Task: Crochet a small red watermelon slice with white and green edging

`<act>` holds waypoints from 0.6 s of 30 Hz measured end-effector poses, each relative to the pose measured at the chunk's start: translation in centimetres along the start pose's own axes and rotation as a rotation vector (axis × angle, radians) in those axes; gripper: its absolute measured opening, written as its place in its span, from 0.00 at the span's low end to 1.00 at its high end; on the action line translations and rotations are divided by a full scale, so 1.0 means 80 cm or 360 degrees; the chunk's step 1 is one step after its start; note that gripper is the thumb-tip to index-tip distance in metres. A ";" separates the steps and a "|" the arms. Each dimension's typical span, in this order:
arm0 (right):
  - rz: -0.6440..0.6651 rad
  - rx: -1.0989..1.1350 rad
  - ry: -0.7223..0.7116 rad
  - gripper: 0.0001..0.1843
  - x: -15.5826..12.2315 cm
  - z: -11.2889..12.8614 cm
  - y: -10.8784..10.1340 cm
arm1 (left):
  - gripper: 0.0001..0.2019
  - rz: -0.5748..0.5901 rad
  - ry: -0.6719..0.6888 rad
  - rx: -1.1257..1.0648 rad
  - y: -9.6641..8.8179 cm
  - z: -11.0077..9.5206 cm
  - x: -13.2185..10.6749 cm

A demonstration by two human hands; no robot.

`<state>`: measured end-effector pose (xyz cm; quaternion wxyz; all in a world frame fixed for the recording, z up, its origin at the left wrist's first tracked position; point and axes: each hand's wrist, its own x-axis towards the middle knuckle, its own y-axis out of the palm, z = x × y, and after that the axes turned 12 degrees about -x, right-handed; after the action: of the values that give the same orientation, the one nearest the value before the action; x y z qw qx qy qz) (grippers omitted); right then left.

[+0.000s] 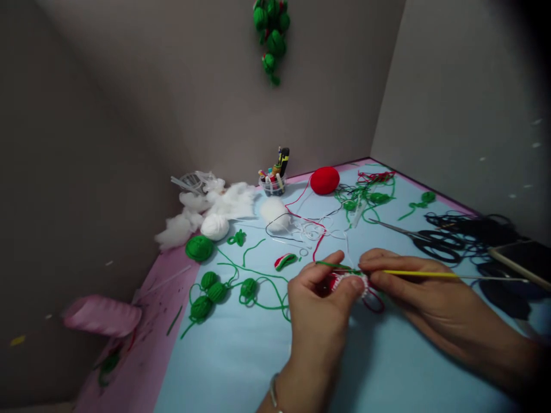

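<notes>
Between the fingers of my left hand is a small crochet piece in red and white yarn. A strand of green yarn runs over its upper edge and my left index finger. My right hand is closed on a crochet hook with a yellow handle and metal shaft, its tip end at the piece's top edge. The fingertips of both hands almost meet there and partly hide the stitches. Just beyond my left hand lies a small red, white and green crocheted piece.
Scissors lie open to the right, near tangled black yarn. A red yarn ball, a white yarn ball and a green yarn ball sit farther back. White stuffing and a pen cup stand by the wall. A pink cup-like container lies left.
</notes>
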<state>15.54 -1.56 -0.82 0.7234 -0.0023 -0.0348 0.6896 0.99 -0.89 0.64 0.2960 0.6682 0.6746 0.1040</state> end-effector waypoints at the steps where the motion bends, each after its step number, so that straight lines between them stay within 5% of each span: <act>1: 0.0011 -0.0049 -0.0047 0.13 0.000 0.000 -0.001 | 0.21 -0.0006 0.0004 -0.0005 -0.001 0.000 0.000; 6: 0.0075 -0.0500 -0.0457 0.12 0.002 -0.005 -0.017 | 0.40 0.0059 0.0012 -0.0110 -0.002 -0.007 0.000; 9: -0.0034 -0.0809 -0.0871 0.08 -0.001 -0.010 -0.019 | 0.44 0.0018 -0.0027 -0.0143 0.003 -0.010 -0.003; 12: -0.0149 -0.1027 -0.1241 0.15 -0.004 -0.013 -0.014 | 0.46 -0.0002 -0.0085 -0.0195 0.008 -0.012 -0.007; 14: -0.0207 -0.1136 -0.1331 0.19 -0.006 -0.012 -0.015 | 0.50 0.0023 -0.0170 -0.0261 0.007 -0.013 -0.009; 18: 0.0048 -0.1198 -0.1416 0.26 -0.011 -0.006 -0.029 | 0.60 0.0194 -0.0521 -0.0462 -0.001 -0.019 -0.009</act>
<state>17.85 -2.52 -1.19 0.5788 0.0303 -0.5779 0.5746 0.09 -1.19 1.98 0.4877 0.6660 0.5541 0.1079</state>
